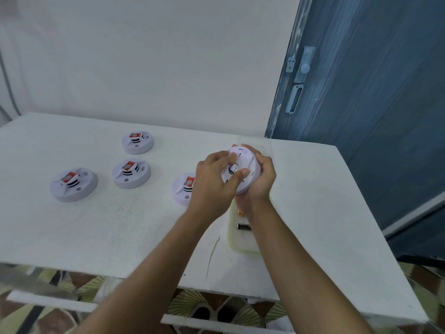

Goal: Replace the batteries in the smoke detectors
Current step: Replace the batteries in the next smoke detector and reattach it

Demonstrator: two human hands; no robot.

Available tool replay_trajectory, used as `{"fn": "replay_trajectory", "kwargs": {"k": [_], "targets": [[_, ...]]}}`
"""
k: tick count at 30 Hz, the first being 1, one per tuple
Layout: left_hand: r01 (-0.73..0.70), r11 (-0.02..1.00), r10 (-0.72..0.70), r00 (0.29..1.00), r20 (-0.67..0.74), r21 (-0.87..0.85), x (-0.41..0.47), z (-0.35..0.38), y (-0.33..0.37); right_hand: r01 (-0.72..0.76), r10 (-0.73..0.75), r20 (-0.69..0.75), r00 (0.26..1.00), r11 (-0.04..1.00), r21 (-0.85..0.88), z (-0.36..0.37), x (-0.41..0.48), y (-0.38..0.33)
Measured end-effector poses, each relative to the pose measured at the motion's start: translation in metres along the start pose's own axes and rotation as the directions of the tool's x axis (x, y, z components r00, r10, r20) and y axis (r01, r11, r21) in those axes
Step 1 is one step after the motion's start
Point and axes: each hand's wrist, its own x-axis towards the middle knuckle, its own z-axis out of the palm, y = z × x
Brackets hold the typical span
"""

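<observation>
I hold a round white smoke detector (245, 165) above the table, its underside turned toward me. My right hand (258, 183) cups it from the right and below, fingers curled round its rim. My left hand (214, 182) grips its left side, fingertips and thumb pressed on the back face. Several more white detectors with red labels sit on the table: one (137, 142) at the back, one (131, 173) in the middle, one (73, 185) at the left, and one (183, 189) partly hidden behind my left hand. A dark battery (243, 227) lies in a tray under my right wrist.
The pale yellow-rimmed tray (237, 245) sits on the white table (120, 225) near my right forearm. A crack runs through the table's front edge. A blue door (361, 104) stands at the right, a white wall behind. Patterned floor shows below.
</observation>
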Motion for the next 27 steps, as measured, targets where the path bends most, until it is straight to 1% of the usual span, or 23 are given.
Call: {"fn": "replay_trajectory", "kwargs": {"k": [6,10,13,17,22,24,26,27], "targets": [[-0.016,1.000,0.017,0.999,0.032,-0.010,0.001,0.001,-0.005,0.017,-0.017,-0.010,1.000,1.000,-0.015,-0.001,0.002,0.001],[-0.032,0.999,0.032,0.999,0.025,-0.011,0.001,0.001,-0.006,0.015,-0.016,-0.014,1.000,1.000,-0.018,0.001,0.004,0.002],[-0.031,0.996,0.031,0.999,-0.008,-0.078,0.000,0.003,-0.010,-0.003,0.003,0.001,1.000,1.000,-0.016,0.002,0.003,0.001],[0.008,0.990,-0.015,0.999,-0.046,-0.140,0.000,0.006,-0.013,-0.060,0.061,0.008,0.998,0.998,-0.015,0.001,0.001,-0.002],[-0.057,0.997,0.052,0.992,-0.111,-0.041,-0.001,0.009,-0.020,-0.110,0.110,0.018,0.994,0.994,0.002,-0.002,0.002,-0.003],[-0.079,0.997,0.079,0.994,-0.079,0.000,0.000,0.008,-0.021,-0.125,0.125,0.006,0.992,0.992,0.017,-0.004,0.004,-0.004],[-0.093,0.995,0.094,0.996,-0.010,0.047,0.003,0.004,-0.023,-0.136,0.136,-0.008,0.991,0.991,0.015,-0.007,0.006,-0.006],[-0.091,0.995,0.090,0.996,0.024,0.043,0.005,0.002,-0.024,-0.140,0.140,-0.013,0.990,0.990,0.008,-0.007,0.007,-0.007]]}}
